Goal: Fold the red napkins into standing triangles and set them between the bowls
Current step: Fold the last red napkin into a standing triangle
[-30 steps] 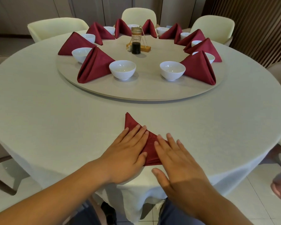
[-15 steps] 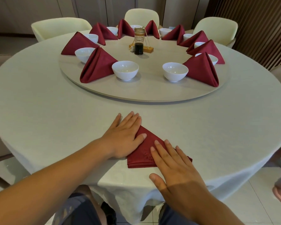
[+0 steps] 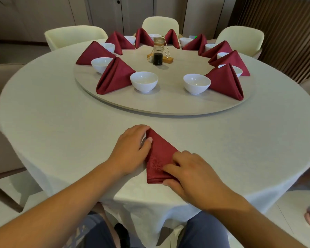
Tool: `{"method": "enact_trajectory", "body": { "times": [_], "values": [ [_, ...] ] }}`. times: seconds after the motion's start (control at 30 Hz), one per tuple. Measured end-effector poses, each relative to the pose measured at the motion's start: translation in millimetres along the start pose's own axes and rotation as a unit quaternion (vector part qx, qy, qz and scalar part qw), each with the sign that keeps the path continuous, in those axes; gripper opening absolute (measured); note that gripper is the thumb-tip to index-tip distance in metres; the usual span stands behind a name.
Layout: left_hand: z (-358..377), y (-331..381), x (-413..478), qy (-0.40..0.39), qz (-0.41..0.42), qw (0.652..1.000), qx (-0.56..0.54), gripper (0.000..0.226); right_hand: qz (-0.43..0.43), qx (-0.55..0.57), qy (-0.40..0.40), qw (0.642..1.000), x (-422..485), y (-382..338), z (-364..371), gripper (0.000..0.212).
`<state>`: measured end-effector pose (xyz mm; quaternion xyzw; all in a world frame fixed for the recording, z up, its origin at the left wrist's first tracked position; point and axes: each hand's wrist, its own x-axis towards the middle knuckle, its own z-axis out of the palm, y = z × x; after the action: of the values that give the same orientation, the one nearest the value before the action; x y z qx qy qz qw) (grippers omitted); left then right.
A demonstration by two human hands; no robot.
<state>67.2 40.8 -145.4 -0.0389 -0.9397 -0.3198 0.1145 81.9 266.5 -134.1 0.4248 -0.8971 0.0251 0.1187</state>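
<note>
A person's left hand [image 3: 132, 149] is pinching the left edge of a flat-folded red napkin [image 3: 159, 153], thumb on top, near the table [image 3: 61, 131] edge. The right hand [image 3: 191, 174] is curling its fingers round its near right corner. Beyond, folded napkins [image 3: 115, 77] are standing among white bowls [image 3: 143, 81] on the turntable [image 3: 168, 104].

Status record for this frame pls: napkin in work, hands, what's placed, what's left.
flat napkin: folded triangle, lying on the tablecloth
left hand: grips its far tip
right hand: grips its near right corner
standing napkins: nine on the turntable
open slot: between the two nearest bowls
</note>
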Motion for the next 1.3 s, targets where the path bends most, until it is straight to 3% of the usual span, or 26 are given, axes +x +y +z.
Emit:
{"method": "enact_trajectory", "body": {
  "times": [0.13, 0.23, 0.33, 0.47, 0.57, 0.63, 0.7, 0.87, 0.97, 1.1, 1.3],
  "values": [
    [-10.8, -1.8, -14.7, 0.012, -0.042, 0.998, -0.042, 0.027, -0.072, -0.006, 0.024, 0.997, 7.3, 7.5, 8.9, 0.029],
    [-17.2, 1.3, -22.9, -0.004, -0.056, 0.997, -0.058, 0.021, -0.068, -0.003, 0.060, 0.996, 11.4, 9.9, 8.6, 0.029],
    [-24.3, 12.8, -28.1, -0.004, -0.080, 0.987, -0.137, 0.021, 0.058, 0.104, 0.110, 0.987, 18.6, 13.5, -9.2, 0.033],
    [-28.2, 36.8, -24.0, -0.040, -0.032, 0.979, -0.199, 0.040, 0.262, 0.328, 0.202, 0.885, 23.3, 5.2, -31.0, 0.015],
    [-26.1, 45.3, -16.7, -0.059, -0.002, 0.984, -0.170, 0.056, 0.299, 0.405, 0.170, 0.847, 21.8, -4.2, -28.3, 0.010],
    [-24.4, 44.6, -13.4, -0.071, 0.002, 0.985, -0.155, 0.061, 0.291, 0.428, 0.148, 0.843, 17.2, -4.8, -24.6, 0.006],
    [-23.8, 43.7, -11.7, -0.081, 0.005, 0.983, -0.163, 0.056, 0.269, 0.396, 0.140, 0.866, 13.9, 0.3, -27.9, 0.006],
    [-28.6, 51.6, -1.3, -0.070, 0.023, 0.983, -0.167, 0.049, 0.192, 0.391, 0.085, 0.896, 27.5, 31.4, -45.5, 0.037],
    [-32.2, 58.5, 9.1, -0.086, 0.028, 0.980, -0.179, 0.029, 0.150, 0.393, 0.028, 0.907, 43.4, 51.3, -54.8, 0.020],
    [-34.3, 59.5, 20.3, -0.104, 0.036, 0.979, -0.171, 0.022, 0.092, 0.412, -0.048, 0.905, 58.3, 70.2, -63.0, 0.009],
    [-48.5, 66.3, 60.5, -0.100, 0.076, 0.981, -0.147, 0.019, 0.079, 0.435, 0.007, 0.897, 83.8, 93.5, -73.3, 0.009]
  ]
}}
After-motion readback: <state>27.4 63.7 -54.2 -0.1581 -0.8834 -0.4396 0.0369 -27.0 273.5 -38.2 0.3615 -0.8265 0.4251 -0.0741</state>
